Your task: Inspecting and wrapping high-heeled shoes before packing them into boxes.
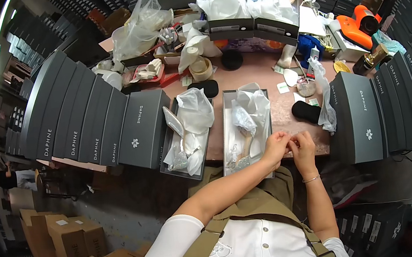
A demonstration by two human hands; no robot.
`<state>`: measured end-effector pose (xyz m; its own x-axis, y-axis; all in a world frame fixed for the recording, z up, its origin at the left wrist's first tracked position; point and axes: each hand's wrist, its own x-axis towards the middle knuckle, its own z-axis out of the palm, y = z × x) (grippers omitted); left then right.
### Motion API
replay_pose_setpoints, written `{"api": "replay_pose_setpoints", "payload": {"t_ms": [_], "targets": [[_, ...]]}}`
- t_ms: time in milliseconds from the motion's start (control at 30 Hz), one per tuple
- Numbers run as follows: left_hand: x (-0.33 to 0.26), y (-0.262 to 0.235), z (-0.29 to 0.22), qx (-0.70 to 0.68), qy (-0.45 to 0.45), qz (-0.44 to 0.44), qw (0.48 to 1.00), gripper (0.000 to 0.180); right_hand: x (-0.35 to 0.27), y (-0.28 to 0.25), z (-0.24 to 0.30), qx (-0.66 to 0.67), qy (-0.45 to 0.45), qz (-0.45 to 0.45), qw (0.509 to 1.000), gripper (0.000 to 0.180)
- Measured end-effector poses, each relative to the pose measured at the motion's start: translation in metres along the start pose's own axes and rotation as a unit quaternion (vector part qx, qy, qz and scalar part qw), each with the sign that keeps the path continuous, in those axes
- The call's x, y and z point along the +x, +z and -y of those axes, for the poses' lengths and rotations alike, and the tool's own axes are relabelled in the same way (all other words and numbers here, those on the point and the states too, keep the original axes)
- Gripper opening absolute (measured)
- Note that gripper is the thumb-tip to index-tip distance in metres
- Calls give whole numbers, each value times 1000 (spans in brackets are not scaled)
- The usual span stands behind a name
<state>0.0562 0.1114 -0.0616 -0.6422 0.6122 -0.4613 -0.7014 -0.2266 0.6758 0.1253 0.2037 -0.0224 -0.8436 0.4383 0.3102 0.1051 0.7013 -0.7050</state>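
Observation:
My left hand (276, 149) and my right hand (302, 147) meet over the front edge of the table, fingertips pinched together. Whatever is between them is too small or hidden to make out. Just left of them lies an open grey shoebox (269, 136), partly covered by my left forearm. Inside it, a glittery shoe (241, 163) shows among white tissue paper (256, 103). Farther left, a second open shoebox (207, 151) holds a pair of sparkly heeled shoes (174, 122) with crumpled tissue around them.
Stacked grey shoeboxes (142, 128) flank the table (286, 111) on the left, with more shoeboxes (364, 119) on the right. A black oval pad (306, 112) lies beyond my hands. Behind are open boxes with shoes, a tape roll (200, 68) and an orange tool (353, 31). Cartons (75, 239) stand lower left.

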Motion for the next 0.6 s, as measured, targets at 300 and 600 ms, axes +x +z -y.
{"api": "replay_pose_setpoints", "payload": {"t_ms": [300,600], "targets": [[11,11,8,7,-31,-21,999,13,7,-11,-31,71,52,59,994,10],[7,9,34,46,-42,-24,998,15,-15,-2,-70,112,108,97,983,14]]}}
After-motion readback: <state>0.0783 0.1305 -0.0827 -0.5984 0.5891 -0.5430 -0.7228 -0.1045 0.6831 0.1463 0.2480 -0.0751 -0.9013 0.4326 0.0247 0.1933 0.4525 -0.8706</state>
